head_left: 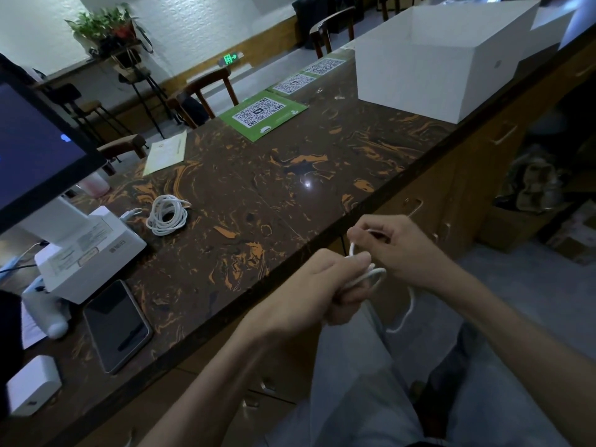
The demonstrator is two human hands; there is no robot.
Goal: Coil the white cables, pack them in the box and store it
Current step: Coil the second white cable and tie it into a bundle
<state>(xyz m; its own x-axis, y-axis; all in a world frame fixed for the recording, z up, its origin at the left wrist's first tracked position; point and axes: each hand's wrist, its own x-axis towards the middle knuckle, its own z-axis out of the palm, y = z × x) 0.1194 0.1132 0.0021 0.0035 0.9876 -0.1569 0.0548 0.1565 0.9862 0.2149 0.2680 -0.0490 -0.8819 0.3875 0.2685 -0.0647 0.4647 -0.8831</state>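
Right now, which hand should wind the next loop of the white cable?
Probably the right hand: it pinches the loose end of the white cable, while the left hand has its grip closed around the finished loops, holding them steady.

A dark brown stone counter [290, 175] veined with orange swirls fills my view; a coiled white cable [167, 215] lies at centre left, a plain white cardboard box [451, 72] sits upper right, and a green card printed with a black-and-white QR code [263, 116] rests above centre.
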